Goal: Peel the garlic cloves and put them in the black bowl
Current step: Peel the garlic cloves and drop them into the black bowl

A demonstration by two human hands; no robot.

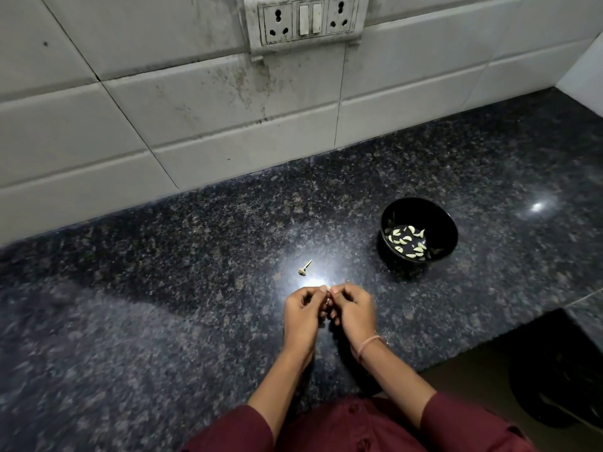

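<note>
The left hand (pixel 301 313) and right hand (pixel 352 309) meet over the countertop (pixel 163 288), nearer its front edge than its back edge. Both hands pinch 1 garlic clove (pixel 329 291), mostly hidden between the thumbs. The black bowl (pixel 447 228) stands toward the right edge and contains peeled cloves (pixel 408 243). 1 garlic stem (pixel 305 268) lies just behind the left hand.

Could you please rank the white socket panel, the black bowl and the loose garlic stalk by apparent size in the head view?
1. White plastic wall socket panel, though farther away.
2. Round black bowl, somewhat smaller.
3. Pale dry garlic stalk, clearly smallest.
</note>
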